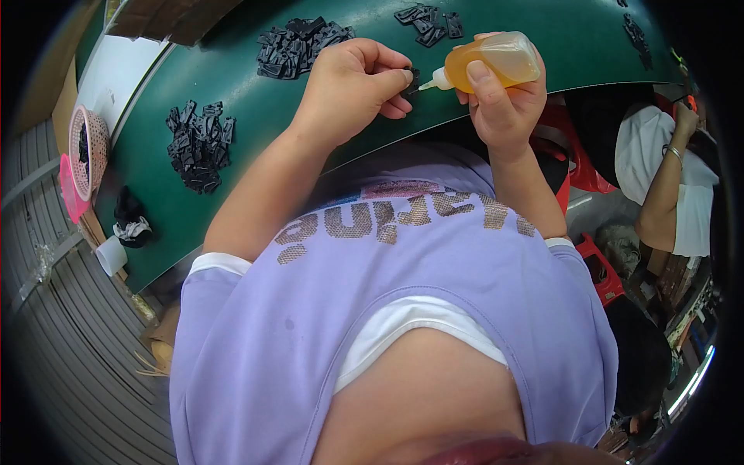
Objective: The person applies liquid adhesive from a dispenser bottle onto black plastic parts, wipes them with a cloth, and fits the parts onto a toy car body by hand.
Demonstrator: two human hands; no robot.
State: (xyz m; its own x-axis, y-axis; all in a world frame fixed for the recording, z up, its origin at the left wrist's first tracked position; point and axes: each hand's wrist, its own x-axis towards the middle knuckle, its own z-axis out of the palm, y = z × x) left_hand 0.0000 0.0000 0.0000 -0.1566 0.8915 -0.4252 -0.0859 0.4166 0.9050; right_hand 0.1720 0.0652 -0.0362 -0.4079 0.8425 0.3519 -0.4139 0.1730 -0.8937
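Note:
My left hand [346, 87] pinches a small black plastic part [413, 78] between thumb and fingers above the near edge of the green table [256, 116]. In my right hand [504, 108] is a soft squeeze bottle [508, 58] of amber liquid, tilted sideways. Its thin nozzle tip [425, 86] points left and meets or almost touches the black part; I cannot tell which. My fingers hide much of the part. Beyond my left hand lies a heap of similar black parts [298, 48], and a second heap [199, 146] lies to the left of my forearm.
A smaller group of black parts [422, 23] lies at the far side. At the left table edge are a pink basket [97, 147], a dark cloth bundle [130, 213] and a white roll [111, 256]. On the right, a co-worker's arm [663, 190] shows near red stools [601, 267].

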